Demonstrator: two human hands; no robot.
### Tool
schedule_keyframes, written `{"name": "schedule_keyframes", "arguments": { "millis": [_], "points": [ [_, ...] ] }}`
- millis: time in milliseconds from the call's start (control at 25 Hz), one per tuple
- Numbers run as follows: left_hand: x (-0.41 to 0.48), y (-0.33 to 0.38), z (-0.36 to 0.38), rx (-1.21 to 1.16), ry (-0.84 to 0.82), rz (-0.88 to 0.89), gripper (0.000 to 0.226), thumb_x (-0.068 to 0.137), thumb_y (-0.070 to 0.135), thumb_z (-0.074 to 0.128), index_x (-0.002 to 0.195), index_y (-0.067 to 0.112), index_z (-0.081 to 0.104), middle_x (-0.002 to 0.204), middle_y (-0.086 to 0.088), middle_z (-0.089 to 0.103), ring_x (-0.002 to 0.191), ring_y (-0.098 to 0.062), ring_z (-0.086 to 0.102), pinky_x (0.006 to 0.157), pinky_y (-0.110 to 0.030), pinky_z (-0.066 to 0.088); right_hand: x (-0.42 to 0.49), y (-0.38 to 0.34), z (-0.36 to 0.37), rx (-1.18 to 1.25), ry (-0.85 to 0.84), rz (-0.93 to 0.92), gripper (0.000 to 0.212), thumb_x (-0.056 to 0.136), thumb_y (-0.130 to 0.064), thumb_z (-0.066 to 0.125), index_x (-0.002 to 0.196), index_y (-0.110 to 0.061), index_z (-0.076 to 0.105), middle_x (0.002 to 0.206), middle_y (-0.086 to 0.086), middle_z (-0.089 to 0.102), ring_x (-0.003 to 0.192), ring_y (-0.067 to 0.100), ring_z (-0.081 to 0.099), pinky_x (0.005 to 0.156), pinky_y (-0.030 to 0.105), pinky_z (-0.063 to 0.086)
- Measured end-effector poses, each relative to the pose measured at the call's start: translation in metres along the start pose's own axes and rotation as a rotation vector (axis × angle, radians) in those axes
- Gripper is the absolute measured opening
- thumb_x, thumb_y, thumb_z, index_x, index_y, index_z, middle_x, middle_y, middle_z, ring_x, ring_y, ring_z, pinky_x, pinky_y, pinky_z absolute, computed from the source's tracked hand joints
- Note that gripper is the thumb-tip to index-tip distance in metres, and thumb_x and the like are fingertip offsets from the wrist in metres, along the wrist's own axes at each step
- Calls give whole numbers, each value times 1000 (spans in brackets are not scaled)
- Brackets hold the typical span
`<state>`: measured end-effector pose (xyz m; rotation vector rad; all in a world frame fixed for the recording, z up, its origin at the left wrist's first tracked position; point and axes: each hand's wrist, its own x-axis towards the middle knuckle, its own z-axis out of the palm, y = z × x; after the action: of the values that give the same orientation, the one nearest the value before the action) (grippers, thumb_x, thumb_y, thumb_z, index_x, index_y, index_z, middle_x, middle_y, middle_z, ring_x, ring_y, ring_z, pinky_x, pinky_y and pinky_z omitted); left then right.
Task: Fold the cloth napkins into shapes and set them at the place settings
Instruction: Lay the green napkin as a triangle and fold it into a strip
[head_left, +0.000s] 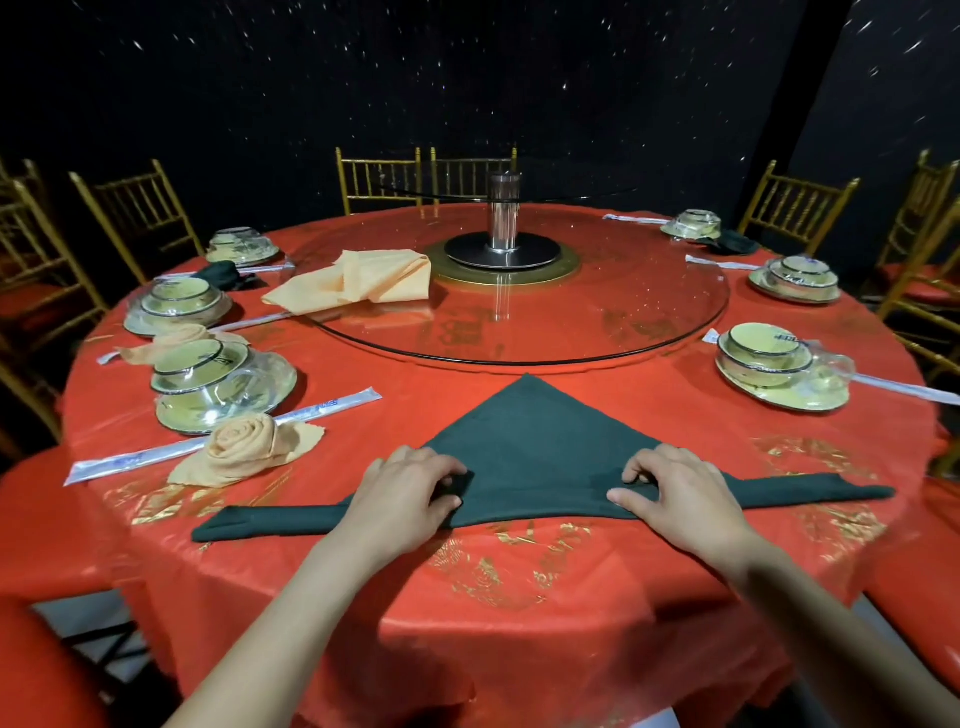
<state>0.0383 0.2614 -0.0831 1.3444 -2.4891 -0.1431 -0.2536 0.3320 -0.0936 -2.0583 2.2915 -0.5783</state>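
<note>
Dark green cloth napkin: triangle, base edge rolled; soft, light, likely to unroll; left hand, right hand fingers curled pinching roll; best held at roll.

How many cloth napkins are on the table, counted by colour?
Dark green napkins: 3
Peach napkins: 3, taking the loose heap on the glass turntable as one
Total: 6
</note>
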Motion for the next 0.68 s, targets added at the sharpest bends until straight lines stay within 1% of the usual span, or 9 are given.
{"name": "schedule_keyframes", "arguments": {
  "millis": [80,120,240,280,360,440,520,600,680],
  "points": [
    [5,29,7,-58,45,153,39,90,16,47,127,23,56,128,4,57,125,-20,45,105,-33,32,-1,0,1,3,11,15,20,82,-48,64,92,-31,59,95,-12,53,101,13,49,82,26,26],
    [8,52,14,-81,30,223,42,92,16,41,133,20,51,138,1,51,132,-20,40,111,-33,25,-1,-1,2,-5,13,16,22,83,-48,64,96,-31,61,98,-12,53,103,13,49,84,26,27],
    [15,110,40,-58,-94,274,57,97,37,21,147,11,26,155,-5,24,144,-17,15,117,-34,5,0,0,2,-34,10,-5,30,84,-46,62,109,-29,63,112,-11,55,110,14,48,89,28,28],
    [17,119,46,-32,-131,266,67,93,44,10,149,9,20,157,-7,18,145,-17,11,117,-33,2,0,1,3,-37,19,-23,35,85,-46,59,114,-26,62,119,-9,56,114,15,49,93,28,30],
    [18,123,56,7,-173,268,89,76,54,-8,150,8,10,158,-7,10,146,-15,4,115,-29,-4,-5,7,4,-34,28,-135,53,88,-47,39,127,-17,58,135,-3,53,129,16,45,107,32,30],
    [20,120,61,35,-189,285,94,71,57,-11,151,10,4,159,-5,4,146,-13,-1,112,-26,-9,-16,11,3,-24,-68,-201,74,83,-50,13,142,-15,39,150,-5,31,140,6,19,117,30,11],
    [19,120,62,64,-191,300,89,76,61,-6,151,12,1,159,-3,0,145,-12,-5,111,-25,-11,-31,24,2,-74,-197,-168,87,72,-54,-5,150,-22,17,155,-11,8,138,-3,-5,113,22,-9],
    [17,120,61,95,-187,317,86,81,63,-2,151,13,-2,159,-3,-4,145,-12,-8,111,-26,-12,-39,43,-5,-120,-223,-80,89,69,-56,-10,151,-25,10,157,-11,2,136,-6,-10,111,20,-11],
    [16,120,58,83,-175,332,86,80,64,-3,151,15,-4,159,-2,-7,145,-12,-10,111,-25,-15,-43,61,-12,-102,-196,11,80,78,-55,-3,150,-25,12,158,-11,5,138,-6,-8,111,19,-9]
  ]
}}
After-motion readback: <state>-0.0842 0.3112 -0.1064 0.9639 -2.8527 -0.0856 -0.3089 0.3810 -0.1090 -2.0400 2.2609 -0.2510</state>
